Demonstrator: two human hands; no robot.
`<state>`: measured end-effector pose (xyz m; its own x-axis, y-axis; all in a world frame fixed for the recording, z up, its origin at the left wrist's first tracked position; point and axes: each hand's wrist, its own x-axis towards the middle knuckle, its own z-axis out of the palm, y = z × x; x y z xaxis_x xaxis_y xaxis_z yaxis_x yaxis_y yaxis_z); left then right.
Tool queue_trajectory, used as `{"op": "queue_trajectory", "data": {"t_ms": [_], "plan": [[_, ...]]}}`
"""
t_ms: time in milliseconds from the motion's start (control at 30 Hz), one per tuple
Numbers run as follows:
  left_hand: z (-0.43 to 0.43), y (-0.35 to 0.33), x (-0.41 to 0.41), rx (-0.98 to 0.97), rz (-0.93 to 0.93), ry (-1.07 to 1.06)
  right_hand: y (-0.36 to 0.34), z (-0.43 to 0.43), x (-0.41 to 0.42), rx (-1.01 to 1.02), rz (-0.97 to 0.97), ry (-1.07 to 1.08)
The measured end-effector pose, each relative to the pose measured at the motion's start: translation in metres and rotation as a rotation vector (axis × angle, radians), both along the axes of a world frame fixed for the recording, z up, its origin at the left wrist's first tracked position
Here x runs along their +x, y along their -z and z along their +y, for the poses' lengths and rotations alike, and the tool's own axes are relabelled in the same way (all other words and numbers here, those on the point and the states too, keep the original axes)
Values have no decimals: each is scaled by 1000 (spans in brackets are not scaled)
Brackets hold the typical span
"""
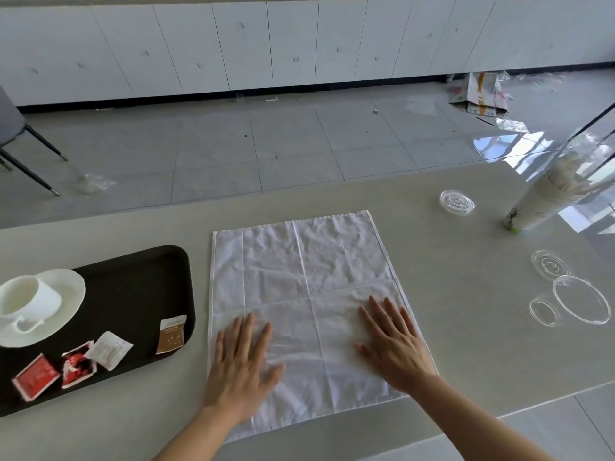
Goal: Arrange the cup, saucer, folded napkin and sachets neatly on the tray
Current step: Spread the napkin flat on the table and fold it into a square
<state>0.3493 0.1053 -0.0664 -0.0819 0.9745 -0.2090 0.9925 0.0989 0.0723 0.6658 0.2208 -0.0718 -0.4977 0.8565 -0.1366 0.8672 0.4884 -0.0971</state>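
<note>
A white cloth napkin [299, 277] lies spread flat and unfolded on the table's middle. My left hand [241, 364] presses flat on its near left part, fingers straight. My right hand [392, 344] presses flat on its near right part. At the left stands a dark tray [139, 277]. On it a white cup [28, 299] sits on a white saucer [70, 287]. Two red sachets [35, 377], a white sachet [108, 349] and a brown sachet [171, 334] lie on the tray's near side.
Clear plastic lids [580, 304] lie on the table at the right, with another lid [456, 201] farther back. A wrapped stack of paper cups [545, 197] lies at the far right. The table's near edge runs below my right forearm. A chair [13, 134] stands far left.
</note>
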Motion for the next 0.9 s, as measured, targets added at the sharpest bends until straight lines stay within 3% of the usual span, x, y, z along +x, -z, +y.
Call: {"op": "queue_trajectory", "data": {"t_ms": [267,500,667,900], "plan": [[-31,-14,-3,46,-141,52,-14,-21,19,34,218,22],[-78,-33,-19,164,-290,69,-23,-43,55,124,261,-55],[-105,-33,-26,104,-259,51,-33,-44,72,74,143,144],[-118,-42,-20,175,-235,-23,-39,-50,68,-33,283,293]]}}
